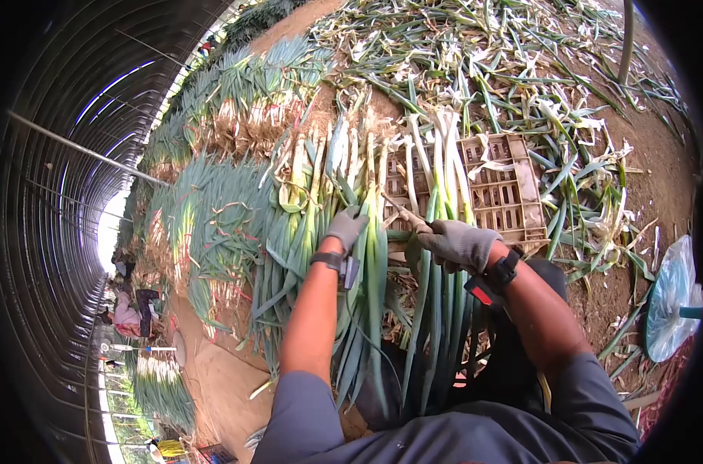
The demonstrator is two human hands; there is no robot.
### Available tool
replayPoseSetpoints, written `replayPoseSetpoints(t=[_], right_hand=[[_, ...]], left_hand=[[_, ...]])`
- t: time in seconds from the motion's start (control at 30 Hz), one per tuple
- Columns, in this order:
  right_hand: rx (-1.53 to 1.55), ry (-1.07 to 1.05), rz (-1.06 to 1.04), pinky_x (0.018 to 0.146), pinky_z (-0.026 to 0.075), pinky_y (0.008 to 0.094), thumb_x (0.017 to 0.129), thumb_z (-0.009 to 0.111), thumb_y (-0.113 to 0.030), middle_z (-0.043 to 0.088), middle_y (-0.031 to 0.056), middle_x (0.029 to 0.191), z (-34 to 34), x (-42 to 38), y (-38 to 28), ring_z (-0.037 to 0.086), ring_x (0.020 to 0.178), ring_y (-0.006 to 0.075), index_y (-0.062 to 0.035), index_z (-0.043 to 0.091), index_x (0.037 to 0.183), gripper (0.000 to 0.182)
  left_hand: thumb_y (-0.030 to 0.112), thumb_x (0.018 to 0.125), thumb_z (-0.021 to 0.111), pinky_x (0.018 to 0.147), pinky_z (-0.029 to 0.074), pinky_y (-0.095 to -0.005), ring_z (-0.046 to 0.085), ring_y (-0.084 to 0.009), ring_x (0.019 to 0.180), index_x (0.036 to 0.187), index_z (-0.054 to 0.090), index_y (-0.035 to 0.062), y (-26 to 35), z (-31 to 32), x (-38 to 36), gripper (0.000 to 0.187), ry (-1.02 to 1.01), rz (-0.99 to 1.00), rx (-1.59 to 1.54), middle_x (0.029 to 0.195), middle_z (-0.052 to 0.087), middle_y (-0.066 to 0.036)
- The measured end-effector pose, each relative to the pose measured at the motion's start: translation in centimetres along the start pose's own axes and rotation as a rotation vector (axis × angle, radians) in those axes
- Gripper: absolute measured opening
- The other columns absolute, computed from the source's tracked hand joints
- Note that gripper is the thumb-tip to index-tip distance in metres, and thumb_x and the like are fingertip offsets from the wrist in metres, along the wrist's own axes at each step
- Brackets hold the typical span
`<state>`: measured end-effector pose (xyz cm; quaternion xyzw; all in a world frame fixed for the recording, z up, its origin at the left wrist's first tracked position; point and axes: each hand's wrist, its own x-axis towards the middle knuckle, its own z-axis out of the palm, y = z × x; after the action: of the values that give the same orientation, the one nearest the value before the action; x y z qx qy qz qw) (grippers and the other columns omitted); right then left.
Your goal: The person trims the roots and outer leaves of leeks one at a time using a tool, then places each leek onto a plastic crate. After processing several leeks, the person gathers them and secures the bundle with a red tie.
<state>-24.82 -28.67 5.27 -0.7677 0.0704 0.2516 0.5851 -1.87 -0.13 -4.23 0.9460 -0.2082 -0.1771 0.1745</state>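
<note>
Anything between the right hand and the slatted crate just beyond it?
Partly: white-stemmed leeks lie over the side of the crate nearer the left hand, beyond the right hand. The crate's opposite side is mostly uncovered.

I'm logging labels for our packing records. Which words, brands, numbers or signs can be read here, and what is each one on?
No text can be read.
Left wrist device: any marking is too small to read.
Right wrist device: the same.
Plastic crate: no legible lettering.
Translucent plastic bag: no readable print.
</note>
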Motion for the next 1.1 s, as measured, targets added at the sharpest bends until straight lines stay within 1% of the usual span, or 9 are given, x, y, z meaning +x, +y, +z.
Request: replayPoseSetpoints(t=[0.07,0.1,0.2,0.33,0.47,0.7,0.9,1.0,1.1], right_hand=[[-0.028,0.005,-0.021,0.055,0.054,0.0359,0.100,0.047,-0.055,0.066,0.0108,0.075,0.3,0.2,-0.1,0.067,0.058,0.0213,0.0026,0.067,0.102,0.061],[-0.047,0.008,-0.058,0.055,0.054,0.0367,0.100,0.047,-0.054,0.065,0.0113,0.075,0.7,0.4,0.1,0.068,0.059,0.0220,0.0035,0.067,0.100,0.061],[-0.093,-0.039,-0.046,0.054,0.053,0.0352,0.100,0.050,-0.052,0.064,0.0085,0.076,1.1,1.0,0.1,0.066,0.062,0.0191,0.0026,0.063,0.106,0.057],[-0.118,-0.035,-0.026,0.057,0.055,0.0390,0.098,0.045,-0.057,0.065,0.0134,0.071,1.7,1.1,-0.8,0.069,0.059,0.0247,0.0049,0.066,0.097,0.065],[-0.136,-0.052,-0.043,0.053,0.051,0.0357,0.100,0.048,-0.055,0.062,0.0088,0.073,2.4,2.9,-0.2,0.064,0.058,0.0194,0.0019,0.063,0.102,0.059],[-0.031,-0.012,-0.036,0.053,0.051,0.0366,0.101,0.044,-0.054,0.064,0.0089,0.072,2.7,3.6,-0.5,0.063,0.058,0.0211,-0.0003,0.066,0.096,0.058],[0.062,0.080,-0.078,0.056,0.051,0.0383,0.098,0.053,-0.048,0.067,0.0097,0.075,2.2,4.6,-0.3,0.065,0.062,0.0224,-0.0013,0.068,0.108,0.050],[0.050,0.117,-0.120,0.058,0.051,0.0390,0.101,0.039,-0.062,0.067,0.0107,0.074,2.3,5.1,0.3,0.061,0.060,0.0235,-0.0021,0.067,0.105,0.066],[0.071,0.123,-0.141,0.056,0.050,0.0386,0.101,0.041,-0.062,0.067,0.0110,0.076,2.4,5.4,0.6,0.061,0.059,0.0231,-0.0016,0.067,0.102,0.066]], left_hand=[[0.038,0.089,0.068,0.098,0.052,-0.0461,0.064,-0.0370,0.117,0.140,0.057,0.0157,6.8,-1.0,-3.7,0.056,0.123,-0.261,0.339,0.131,0.064,-0.018],[0.041,0.087,0.070,0.094,0.053,-0.0472,0.066,-0.0357,0.112,0.132,0.064,0.0157,6.9,-0.2,-4.2,0.053,0.276,-0.141,0.457,0.126,0.066,-0.017],[0.044,0.087,0.070,0.093,0.054,-0.0462,0.067,-0.0337,0.110,0.129,0.068,0.0170,6.9,0.6,-4.4,0.050,0.331,0.037,0.565,0.122,0.067,-0.016],[0.045,0.085,0.071,0.093,0.054,-0.0459,0.067,-0.0330,0.110,0.127,0.069,0.0173,8.4,1.6,-4.2,0.050,0.296,-0.225,0.475,0.120,0.068,-0.016],[0.048,0.086,0.068,0.092,0.054,-0.0453,0.069,-0.0341,0.110,0.129,0.063,0.0118,8.8,2.1,-3.8,0.056,0.233,-0.270,0.412,0.124,0.068,-0.017],[0.055,0.081,0.073,0.094,0.053,-0.0462,0.067,-0.0365,0.116,0.133,0.057,0.0135,9.5,1.1,-1.9,0.068,0.112,-0.388,0.323,0.126,0.069,-0.020],[0.051,0.081,0.074,0.097,0.052,-0.0455,0.066,-0.0399,0.117,0.137,0.057,0.0065,10.3,-1.4,-0.7,0.073,0.053,-0.228,0.239,0.127,0.067,-0.025],[0.043,0.082,0.074,0.098,0.052,-0.0443,0.066,-0.0407,0.115,0.131,0.061,0.0003,9.6,-2.1,-0.9,0.066,0.045,-0.158,0.106,0.125,0.067,-0.028],[0.036,0.083,0.075,0.095,0.053,-0.0415,0.068,-0.0371,0.111,0.128,0.063,-0.0016,9.8,-1.6,-3.1,0.060,0.067,-0.102,0.040,0.121,0.070,-0.025]])
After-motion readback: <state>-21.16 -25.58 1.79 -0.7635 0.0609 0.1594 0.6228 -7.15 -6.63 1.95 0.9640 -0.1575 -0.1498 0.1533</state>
